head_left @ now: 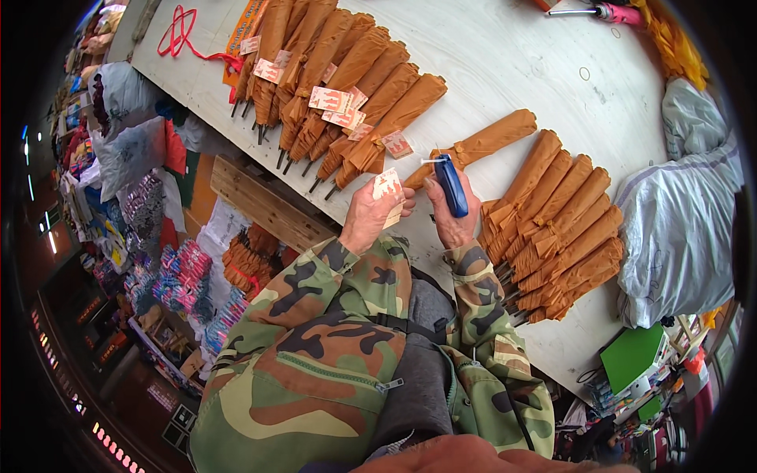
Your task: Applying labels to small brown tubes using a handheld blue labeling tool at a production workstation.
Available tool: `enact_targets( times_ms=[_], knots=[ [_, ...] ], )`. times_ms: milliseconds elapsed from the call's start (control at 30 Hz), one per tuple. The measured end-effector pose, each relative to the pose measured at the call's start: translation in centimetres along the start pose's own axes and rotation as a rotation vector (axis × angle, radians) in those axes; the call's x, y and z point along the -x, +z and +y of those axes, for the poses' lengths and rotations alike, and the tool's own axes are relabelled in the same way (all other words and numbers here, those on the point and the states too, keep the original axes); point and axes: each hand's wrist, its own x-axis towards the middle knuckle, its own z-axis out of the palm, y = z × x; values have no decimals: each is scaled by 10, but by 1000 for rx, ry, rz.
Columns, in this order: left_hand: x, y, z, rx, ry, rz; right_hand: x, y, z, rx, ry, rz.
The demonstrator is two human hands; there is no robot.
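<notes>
My left hand (369, 214) holds a small stack of paper tags (388, 188) above the table's near edge. A blue tagging gun (450, 184) is gripped in my right hand (453, 222), its needle pointing toward a single folded orange umbrella (481, 145) lying just beyond both hands. To the left lies a row of several orange umbrellas (339, 87) with tags attached. On the right, a pile of several orange umbrellas (556, 225) carries no visible tags. Camouflage sleeves cover both forearms.
The white wooden table (512, 63) runs diagonally. A red cord (180, 33) lies at its far left end, a grey plastic sack (678, 221) at the right. A green box (631, 356) sits below the table edge. Shelves of packed goods (134, 221) fill the left side.
</notes>
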Motion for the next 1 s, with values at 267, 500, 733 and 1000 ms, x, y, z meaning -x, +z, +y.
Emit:
enact_targets(
  times_ms=[267,500,733,1000],
  knots=[
    [-7,7,-1,-86,-40,44,26,-32,-21,-371,373,-262],
    [-9,4,-9,-99,-26,-41,17,-24,-46,-576,381,-418],
    [-6,11,3,-160,-49,-42,16,-28,-32,-509,416,-388],
    [-9,10,5,-223,-75,-79,13,-37,-31,-507,461,-431]
  ],
)
